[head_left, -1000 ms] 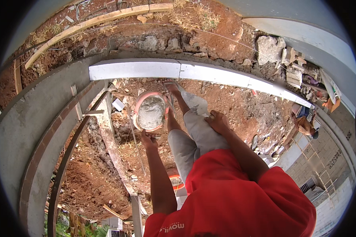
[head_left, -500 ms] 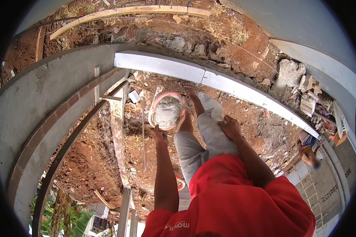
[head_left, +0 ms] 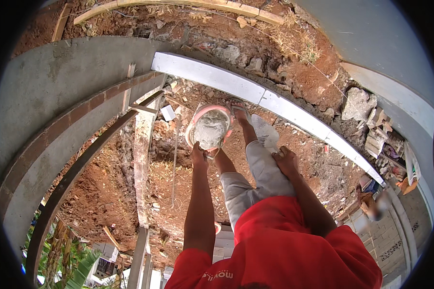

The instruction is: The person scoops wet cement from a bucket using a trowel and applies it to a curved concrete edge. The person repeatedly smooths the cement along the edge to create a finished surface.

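Note:
My left hand (head_left: 199, 155) is closed on the near rim of a pinkish-orange bucket (head_left: 194, 120). Wet grey mortar (head_left: 211, 130) fills much of the bucket, which is beside my feet. In my right hand (head_left: 285, 161), by my right knee, is a trowel with a broad, pale, mortar-smeared blade (head_left: 264, 132). Its handle is hidden by my fingers, and the blade points away from me.
A low wall of white blocks (head_left: 207, 72) curves across in front of my feet. At left stand a grey plastered wall (head_left: 82, 62) and a wooden post (head_left: 142, 168). Reddish soil with rubble covers the ground. A debris pile (head_left: 381, 130) lies at right.
The whole view has shifted a little, so the block wall and ground sit further right. Both hands keep their holds on the bucket and the trowel.

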Motion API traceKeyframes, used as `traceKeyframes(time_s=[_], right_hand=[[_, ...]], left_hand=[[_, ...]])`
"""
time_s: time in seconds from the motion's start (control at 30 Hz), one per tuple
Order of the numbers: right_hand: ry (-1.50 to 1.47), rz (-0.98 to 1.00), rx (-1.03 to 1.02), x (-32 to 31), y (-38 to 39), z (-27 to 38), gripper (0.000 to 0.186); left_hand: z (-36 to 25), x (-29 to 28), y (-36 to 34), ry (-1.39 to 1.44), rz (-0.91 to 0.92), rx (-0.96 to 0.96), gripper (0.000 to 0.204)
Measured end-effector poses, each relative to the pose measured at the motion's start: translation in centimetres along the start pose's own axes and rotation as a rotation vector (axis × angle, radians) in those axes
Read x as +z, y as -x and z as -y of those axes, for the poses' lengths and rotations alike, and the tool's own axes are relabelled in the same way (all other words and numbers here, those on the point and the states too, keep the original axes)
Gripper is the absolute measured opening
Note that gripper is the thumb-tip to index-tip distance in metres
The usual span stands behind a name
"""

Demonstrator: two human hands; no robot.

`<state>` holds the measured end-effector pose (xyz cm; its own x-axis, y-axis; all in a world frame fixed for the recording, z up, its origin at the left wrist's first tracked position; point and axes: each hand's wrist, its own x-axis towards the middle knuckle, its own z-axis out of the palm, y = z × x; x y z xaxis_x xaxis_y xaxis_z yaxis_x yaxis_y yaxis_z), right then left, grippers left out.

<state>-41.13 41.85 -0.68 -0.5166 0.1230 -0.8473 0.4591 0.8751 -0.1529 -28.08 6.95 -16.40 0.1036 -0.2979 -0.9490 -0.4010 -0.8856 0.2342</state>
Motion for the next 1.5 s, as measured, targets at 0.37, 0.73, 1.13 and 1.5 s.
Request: traceKeyframes(time_s=[0.37,0.73,1.13,1.5], right_hand=[[0.076,-0.11,0.036,3.3,2.6,-1.7,0.037],[0.145,-0.073,0.044,4.3,2.4,-2.1,0.034],[0.089,-0.11,-0.015,7.8,3.5,-4.3,0.027],[0.101,-0.183,-0.065,11.6,5.6,-5.9,0.032]], left_hand=[[-7.0,4.1,-6.2,-0.221,-0.03,0.052,0.034],[-8.6,1.9,-23.3,-1.574,0.076,0.995,0.021],[-10.4,8.3,-22.7,-0.869,0.024,0.644,0.053],[-11.4,9.3,-18.5,-1.121,0.108,0.573,0.061]])
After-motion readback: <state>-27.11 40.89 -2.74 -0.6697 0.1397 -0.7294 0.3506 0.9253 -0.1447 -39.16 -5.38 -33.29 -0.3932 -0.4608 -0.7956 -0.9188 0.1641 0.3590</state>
